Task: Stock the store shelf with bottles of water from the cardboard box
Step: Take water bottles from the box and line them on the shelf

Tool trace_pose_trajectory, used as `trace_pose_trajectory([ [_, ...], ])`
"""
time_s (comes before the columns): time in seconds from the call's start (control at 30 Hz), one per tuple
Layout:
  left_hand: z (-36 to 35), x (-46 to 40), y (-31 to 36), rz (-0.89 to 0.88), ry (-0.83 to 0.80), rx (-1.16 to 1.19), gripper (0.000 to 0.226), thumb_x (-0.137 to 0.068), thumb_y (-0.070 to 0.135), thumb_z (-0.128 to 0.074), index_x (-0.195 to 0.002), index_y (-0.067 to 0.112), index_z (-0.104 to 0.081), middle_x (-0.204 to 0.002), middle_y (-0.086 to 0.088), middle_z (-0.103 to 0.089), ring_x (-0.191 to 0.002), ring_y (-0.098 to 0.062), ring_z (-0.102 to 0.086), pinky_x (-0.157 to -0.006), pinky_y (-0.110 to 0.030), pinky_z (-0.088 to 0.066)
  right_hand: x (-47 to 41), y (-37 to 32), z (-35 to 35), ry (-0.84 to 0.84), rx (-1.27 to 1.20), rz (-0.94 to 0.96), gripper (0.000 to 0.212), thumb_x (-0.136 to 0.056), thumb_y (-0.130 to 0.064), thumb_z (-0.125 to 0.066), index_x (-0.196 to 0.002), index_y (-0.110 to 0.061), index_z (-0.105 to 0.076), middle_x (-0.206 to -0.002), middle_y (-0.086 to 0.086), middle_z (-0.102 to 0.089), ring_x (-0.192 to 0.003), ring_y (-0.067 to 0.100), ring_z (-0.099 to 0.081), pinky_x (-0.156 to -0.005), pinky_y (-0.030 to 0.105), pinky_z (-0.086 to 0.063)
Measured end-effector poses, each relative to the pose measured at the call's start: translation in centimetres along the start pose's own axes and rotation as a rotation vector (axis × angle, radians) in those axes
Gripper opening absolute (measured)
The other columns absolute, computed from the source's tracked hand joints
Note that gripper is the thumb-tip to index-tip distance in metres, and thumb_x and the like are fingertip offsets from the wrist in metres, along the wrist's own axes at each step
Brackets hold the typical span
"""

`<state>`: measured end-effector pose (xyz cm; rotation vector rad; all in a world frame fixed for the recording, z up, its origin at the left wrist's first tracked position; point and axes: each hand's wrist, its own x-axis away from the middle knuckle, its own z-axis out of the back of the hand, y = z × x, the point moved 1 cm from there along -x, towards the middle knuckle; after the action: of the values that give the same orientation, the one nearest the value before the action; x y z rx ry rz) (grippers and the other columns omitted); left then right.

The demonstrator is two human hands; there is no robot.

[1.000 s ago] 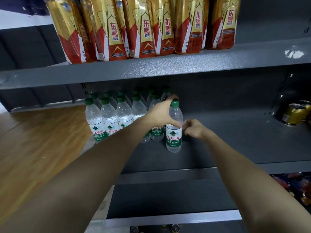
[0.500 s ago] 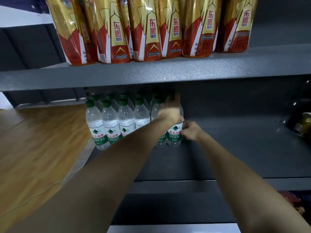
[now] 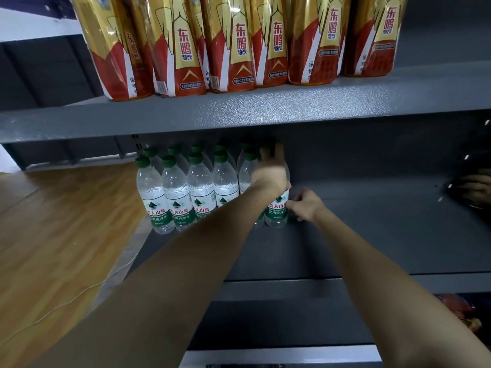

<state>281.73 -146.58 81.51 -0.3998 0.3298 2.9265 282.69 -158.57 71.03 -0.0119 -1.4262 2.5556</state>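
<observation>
Several clear water bottles with green caps and green labels (image 3: 177,197) stand in rows at the left of the grey middle shelf (image 3: 345,240). My left hand (image 3: 271,173) is wrapped over the top of the rightmost front water bottle (image 3: 277,211), which stands upright on the shelf beside the row. My right hand (image 3: 305,204) touches that bottle's label at its right side with the fingertips. The cardboard box is out of view.
Tall red and gold drink bottles (image 3: 239,43) line the upper shelf (image 3: 292,104) just above my hands. The middle shelf runs on bare to the right. A wooden floor (image 3: 53,235) lies at the left. Coloured packets (image 3: 462,312) sit on a lower shelf at the right.
The bottle in my left hand has moved back and left, from the front of the shelf into line with the front row. My right hand followed at its side. The view tilted upward.
</observation>
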Motion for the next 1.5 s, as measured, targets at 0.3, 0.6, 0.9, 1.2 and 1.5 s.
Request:
trace_pose_trajectory([
  [0.3,1.0,5.7,-1.7,-0.076,-0.009,0.322,0.080,-0.086,0.007,-0.063,-0.151,0.024,-0.019,-0.143,-0.015,-0.038,-0.112,-0.036,-0.056,-0.078,-0.037,-0.047,3.6,-0.9,-0.8,-0.025,-0.018,0.029,0.007,-0.086,-0.014,-0.060,-0.081,-0.014,-0.055,-0.074,0.007,-0.060,-0.066,0.021,-0.056,-0.063,0.035,-0.055],
  [0.6,2.5,13.9,-8.5,-0.132,-0.140,0.229,0.022,-0.090,0.018,-0.056,-0.112,0.014,-0.054,-0.102,-0.008,-0.064,-0.092,-0.029,-0.062,-0.077,-0.042,-0.054,12.0,-4.2,-5.6,-0.091,-0.025,0.054,0.006,-0.090,-0.010,-0.049,-0.088,-0.014,-0.046,-0.078,0.010,-0.059,-0.060,0.024,-0.055,-0.045,0.029,-0.045],
  [0.9,2.5,23.7,-18.7,-0.019,-0.202,0.289,0.005,-0.088,0.017,-0.058,-0.085,0.018,-0.054,-0.098,-0.008,-0.066,-0.090,-0.029,-0.061,-0.077,-0.038,-0.051,22.9,-6.3,-13.8,-0.296,0.105,0.065,0.023,-0.097,-0.006,-0.045,-0.076,-0.011,-0.051,-0.066,0.007,-0.060,-0.049,0.020,-0.053,-0.040,0.026,-0.043],
  [1.2,-2.3,36.6,-30.7,0.193,-0.411,0.286,0.017,-0.092,0.008,-0.050,-0.075,0.008,-0.051,-0.082,-0.010,-0.057,-0.076,-0.023,-0.052,-0.069,-0.024,-0.043,31.1,-4.3,-26.9,-0.504,0.259,0.032,0.012,-0.092,-0.006,-0.052,-0.084,-0.014,-0.051,-0.071,0.008,-0.066,-0.056,0.020,-0.056,-0.050,0.030,-0.048],
  [1.5,-8.0,46.2,-40.0,0.523,-0.532,0.344,0.018,-0.096,0.019,-0.049,-0.107,0.007,-0.057,-0.109,-0.014,-0.063,-0.102,-0.031,-0.060,-0.084,-0.037,-0.048,34.9,0.1,-38.7,-0.738,0.559,0.078,0.024,-0.093,-0.011,-0.050,-0.071,-0.016,-0.045,-0.067,0.003,-0.049,-0.061,0.016,-0.044,-0.055,0.027,-0.033],
])
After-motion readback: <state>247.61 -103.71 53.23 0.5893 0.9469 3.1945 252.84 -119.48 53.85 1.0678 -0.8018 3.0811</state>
